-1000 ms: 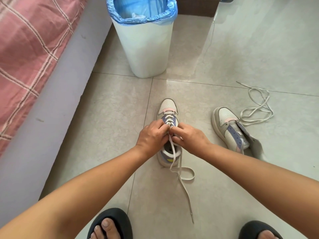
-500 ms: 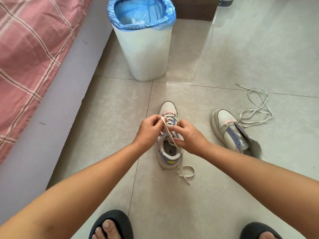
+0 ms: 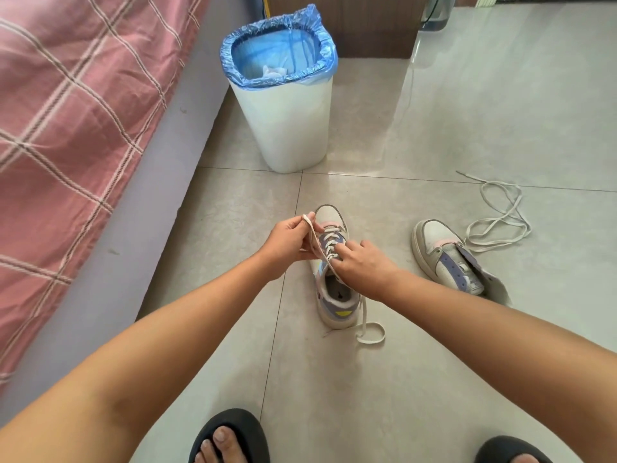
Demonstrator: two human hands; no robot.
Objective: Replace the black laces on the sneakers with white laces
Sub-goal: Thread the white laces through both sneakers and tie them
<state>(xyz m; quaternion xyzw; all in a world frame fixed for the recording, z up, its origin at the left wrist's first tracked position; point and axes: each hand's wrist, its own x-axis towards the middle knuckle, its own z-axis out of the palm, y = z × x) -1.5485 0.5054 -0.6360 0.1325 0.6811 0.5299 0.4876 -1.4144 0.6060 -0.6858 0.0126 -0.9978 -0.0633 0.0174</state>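
A white, purple and pink sneaker (image 3: 335,295) stands on the floor tiles, toe pointing away, partly laced with a white lace (image 3: 329,242). My left hand (image 3: 287,240) pinches one end of that lace and holds it up to the left of the toe. My right hand (image 3: 362,262) rests on the sneaker's tongue with its fingertips on the lacing. The lace's other end (image 3: 369,332) trails in a loop beside the heel. A second sneaker (image 3: 444,259) lies to the right without a lace, its tongue pulled out. A loose white lace (image 3: 497,222) lies beyond it.
A white bin (image 3: 283,121) with a blue liner stands ahead of the sneaker. A bed with a pink checked cover (image 3: 66,128) runs along the left. My feet in black slippers (image 3: 230,436) are at the bottom edge. A wooden cabinet (image 3: 344,21) stands behind the bin.
My left hand has drawn the lace end up and out to the left, away from the right hand. The trailing lace on the floor has shortened. The camera has tilted up.
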